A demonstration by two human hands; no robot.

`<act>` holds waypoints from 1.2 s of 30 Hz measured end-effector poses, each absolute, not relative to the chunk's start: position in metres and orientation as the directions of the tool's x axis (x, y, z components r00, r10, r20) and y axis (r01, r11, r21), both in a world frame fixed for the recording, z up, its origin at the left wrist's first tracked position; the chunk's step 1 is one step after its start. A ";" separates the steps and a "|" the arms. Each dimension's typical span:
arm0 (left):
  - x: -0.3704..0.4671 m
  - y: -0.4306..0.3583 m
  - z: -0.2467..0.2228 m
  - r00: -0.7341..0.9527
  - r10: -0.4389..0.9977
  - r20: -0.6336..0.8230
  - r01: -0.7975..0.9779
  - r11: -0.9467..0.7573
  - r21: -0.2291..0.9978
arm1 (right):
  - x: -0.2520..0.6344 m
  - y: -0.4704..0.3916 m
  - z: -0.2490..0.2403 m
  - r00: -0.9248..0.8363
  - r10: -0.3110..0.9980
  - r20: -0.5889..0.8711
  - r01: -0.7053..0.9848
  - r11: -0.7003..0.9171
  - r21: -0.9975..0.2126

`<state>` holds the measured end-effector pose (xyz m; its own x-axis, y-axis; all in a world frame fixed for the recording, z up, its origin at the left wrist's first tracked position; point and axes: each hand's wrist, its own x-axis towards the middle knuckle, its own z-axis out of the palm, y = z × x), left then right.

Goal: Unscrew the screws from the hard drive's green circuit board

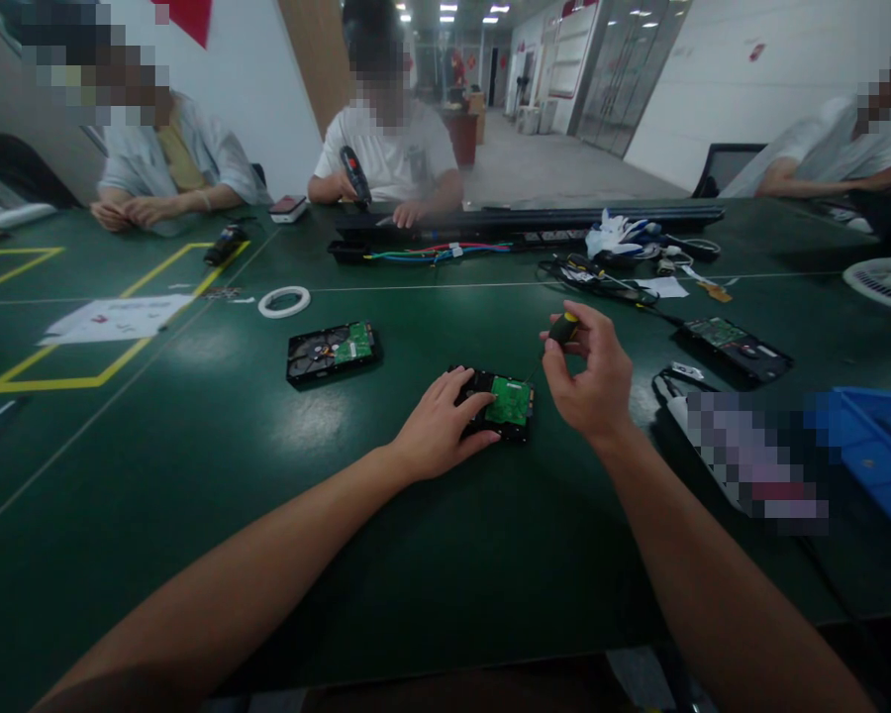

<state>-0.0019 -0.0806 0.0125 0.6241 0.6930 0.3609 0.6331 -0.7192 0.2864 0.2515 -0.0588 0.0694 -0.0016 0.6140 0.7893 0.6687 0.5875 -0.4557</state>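
A hard drive (515,404) lies on the green table in front of me, its green circuit board facing up. My left hand (432,424) grips its left part, fingers across the top and thumb along the near edge, hiding some of the casing. Between the fingers and thumb of my right hand (595,378) is a screwdriver (563,329) with a dark and yellow handle. Its thin shaft slants down toward the board's right end; whether the tip touches a screw I cannot tell. Another hard drive (332,353) rests to the left, and a third hard drive (733,349) to the right.
A roll of white tape (284,302) lies beyond the left drive. Cables and tools (594,277) clutter the far right, near a blue crate (880,446) and a power strip (713,446). Across the table, a person (393,158) holds a power screwdriver (354,175) beside a long black bar.
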 end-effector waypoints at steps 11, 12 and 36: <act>-0.001 -0.081 0.013 0.614 0.702 0.361 0.640 -0.711 0.293 | 0.252 -0.059 0.070 -0.009 0.610 0.793 0.707 0.564 -0.426; -0.001 -0.081 0.013 0.614 0.702 0.360 0.640 -0.710 0.292 | 0.252 -0.059 0.069 0.004 0.618 0.786 0.702 0.558 -0.443; 0.000 -0.081 0.013 0.614 0.700 0.366 0.645 -0.712 0.278 | 0.250 -0.060 0.068 0.052 0.598 0.800 0.634 0.600 -0.489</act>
<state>-0.0002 -0.0813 0.0132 0.6136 0.6995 0.3664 0.6453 -0.7116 0.2779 0.2499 -0.0603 0.0678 0.0517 0.5977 0.8001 0.6336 0.5996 -0.4889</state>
